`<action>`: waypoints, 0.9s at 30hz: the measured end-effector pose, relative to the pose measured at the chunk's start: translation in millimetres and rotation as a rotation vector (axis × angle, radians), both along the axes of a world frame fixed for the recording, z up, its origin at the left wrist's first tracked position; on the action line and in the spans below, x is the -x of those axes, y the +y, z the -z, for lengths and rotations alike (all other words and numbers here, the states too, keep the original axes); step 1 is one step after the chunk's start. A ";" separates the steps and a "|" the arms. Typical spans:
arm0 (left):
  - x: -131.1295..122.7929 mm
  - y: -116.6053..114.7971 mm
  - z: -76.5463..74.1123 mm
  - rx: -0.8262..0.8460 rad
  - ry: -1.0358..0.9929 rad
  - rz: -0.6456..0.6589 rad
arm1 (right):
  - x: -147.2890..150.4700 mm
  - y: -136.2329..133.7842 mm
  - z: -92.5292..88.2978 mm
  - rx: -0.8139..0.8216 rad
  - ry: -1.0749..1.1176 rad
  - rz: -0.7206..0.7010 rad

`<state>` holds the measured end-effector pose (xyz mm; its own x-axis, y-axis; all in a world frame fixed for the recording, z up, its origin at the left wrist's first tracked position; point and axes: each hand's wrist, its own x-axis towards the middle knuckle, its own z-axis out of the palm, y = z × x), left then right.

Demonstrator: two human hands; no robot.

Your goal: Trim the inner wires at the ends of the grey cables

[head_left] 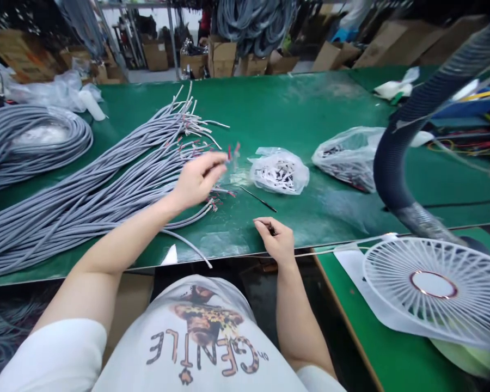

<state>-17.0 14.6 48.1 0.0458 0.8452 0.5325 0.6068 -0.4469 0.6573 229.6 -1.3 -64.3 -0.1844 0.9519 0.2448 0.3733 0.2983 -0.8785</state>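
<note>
My left hand (pixel 198 178) is over the loose ends of a bundle of grey cables (pixel 118 163). Its thumb and fingers are pinched on a wire end (pixel 230 153) with red tips, smeared by motion. Near the table's front edge, my right hand (pixel 276 239) is curled around small dark brownish pieces (pixel 272 230), mostly hidden by the fingers. Between the hands lies a thin dark pointed tool (pixel 259 200). Just beyond it sits a clear plastic bag (pixel 281 171) of small white and black parts. Red and white inner wires show at many cable ends.
A second plastic bag (pixel 349 155) of dark parts lies to the right, beside a black flexible hose (pixel 396 152). A white fan (pixel 433 288) stands at the right front. Coiled grey cable (pixel 36 141) lies at far left. Cardboard boxes (pixel 224 57) stand behind the green table (pixel 310 103).
</note>
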 end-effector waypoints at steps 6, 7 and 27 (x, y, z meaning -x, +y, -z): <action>51.0 67.7 -17.6 0.052 0.019 -0.187 | -3.3 0.3 2.7 0.044 0.020 0.036; 56.5 68.3 -10.7 0.071 0.066 -0.186 | -3.0 1.2 2.9 0.048 0.020 0.056; 49.0 -26.5 52.8 0.665 0.540 0.072 | -0.8 50.7 -7.0 -0.402 -0.760 0.014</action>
<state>-66.1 -11.9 -4.7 0.2159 0.9591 -0.1828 0.8968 -0.1208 0.4256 230.4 49.3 -57.3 -0.4238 0.8227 0.3790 0.8236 0.5241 -0.2167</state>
